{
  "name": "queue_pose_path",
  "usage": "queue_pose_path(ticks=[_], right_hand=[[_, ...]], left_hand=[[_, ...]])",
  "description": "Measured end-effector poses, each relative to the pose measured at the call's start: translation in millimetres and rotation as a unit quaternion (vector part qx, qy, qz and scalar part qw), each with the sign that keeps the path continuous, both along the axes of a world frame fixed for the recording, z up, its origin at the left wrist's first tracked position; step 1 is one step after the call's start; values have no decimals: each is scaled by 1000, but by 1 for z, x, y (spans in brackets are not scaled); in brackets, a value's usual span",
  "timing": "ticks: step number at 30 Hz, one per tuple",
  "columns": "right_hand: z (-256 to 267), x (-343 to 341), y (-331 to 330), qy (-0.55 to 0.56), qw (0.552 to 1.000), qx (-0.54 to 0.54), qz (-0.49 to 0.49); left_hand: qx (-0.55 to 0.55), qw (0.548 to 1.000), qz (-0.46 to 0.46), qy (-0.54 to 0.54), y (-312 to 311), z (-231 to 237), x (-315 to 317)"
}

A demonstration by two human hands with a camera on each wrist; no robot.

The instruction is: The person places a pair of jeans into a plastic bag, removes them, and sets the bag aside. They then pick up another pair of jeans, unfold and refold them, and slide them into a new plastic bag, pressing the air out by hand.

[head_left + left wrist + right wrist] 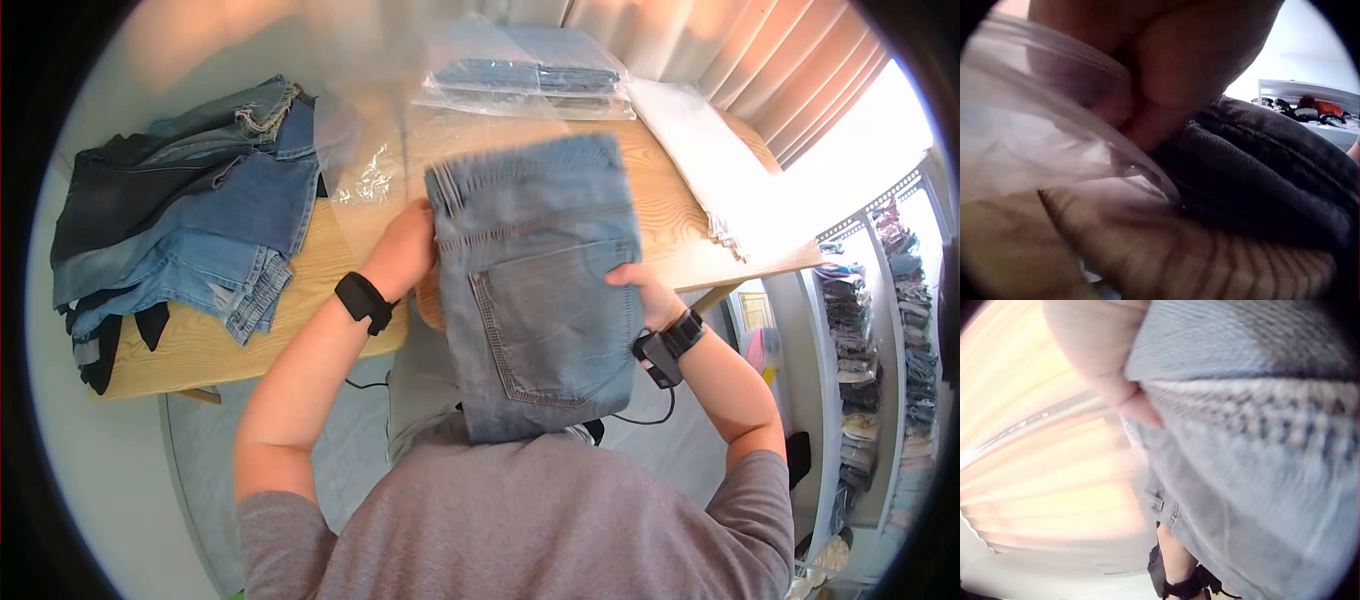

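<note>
Folded blue jeans (550, 310), back pocket facing up, are held in front of the person's body above the table's near edge. At their right side the right hand (648, 295) grips them, its thumb lying over the pocket edge. In the right wrist view that hand (1107, 359) holds the denim (1241, 475) close by a stitched seam. The left hand (405, 245) is at the left edge of the jeans. Its fingers pinch the rim of a clear plastic bag (1016, 137) in the left wrist view, right beside the dark denim (1260, 162).
A heap of jeans (190, 210) lies on the left of the wooden table (680, 225). Bagged folded jeans (530, 75) are stacked at the back, with white plastic bags (700, 150) to their right. Shelves of folded clothes (860, 390) stand on the right.
</note>
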State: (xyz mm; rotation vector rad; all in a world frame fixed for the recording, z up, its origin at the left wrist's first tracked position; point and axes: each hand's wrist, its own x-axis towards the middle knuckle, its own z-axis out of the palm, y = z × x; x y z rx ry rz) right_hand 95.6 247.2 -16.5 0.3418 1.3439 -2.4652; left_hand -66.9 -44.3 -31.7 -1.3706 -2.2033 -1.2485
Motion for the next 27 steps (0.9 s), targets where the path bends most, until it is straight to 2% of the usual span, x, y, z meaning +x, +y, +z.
queue_pose_path(ticks=[2, 6, 8, 12, 14, 15, 18, 20, 21, 23, 24, 26, 27], right_hand=[[-2, -10, -2, -104, 992, 67, 18], [5, -16, -3, -82, 991, 99, 25], [7, -22, -1, -90, 995, 34, -29], [9, -40, 3, -71, 996, -27, -45], [3, -47, 6, -64, 996, 60, -12], [0, -47, 6, -63, 996, 59, -13], [-1, -44, 2, 3, 994, 108, 0], [4, -41, -1, 45, 986, 159, 5], [5, -41, -2, 47, 986, 158, 4], [7, -41, -3, 75, 972, 222, 30], [9, -41, -5, 78, 972, 221, 26], [14, -41, -10, 111, 929, 345, 69], [16, -41, -12, 113, 930, 343, 66]], left_hand=[[-189, 975, 109, -51, -8, -6, -4], [-152, 979, 116, -78, -8, -9, -11], [-169, 978, 103, -69, -9, -7, -20], [-236, 962, 64, -118, -11, 7, -32], [-277, 937, 44, -209, -11, 16, -34], [-278, 937, 44, -208, -14, 12, -41], [-257, 944, 36, -204, -21, 9, -54], [-181, 938, 23, -294, -25, 15, -58], [-182, 939, 24, -292, -27, 16, -61], [-80, 952, 33, -293, -29, 27, -63], [-82, 953, 30, -289, -28, 35, -61], [-15, 950, -7, -311, -31, 56, -51], [-18, 951, -8, -308, -32, 63, -49]])
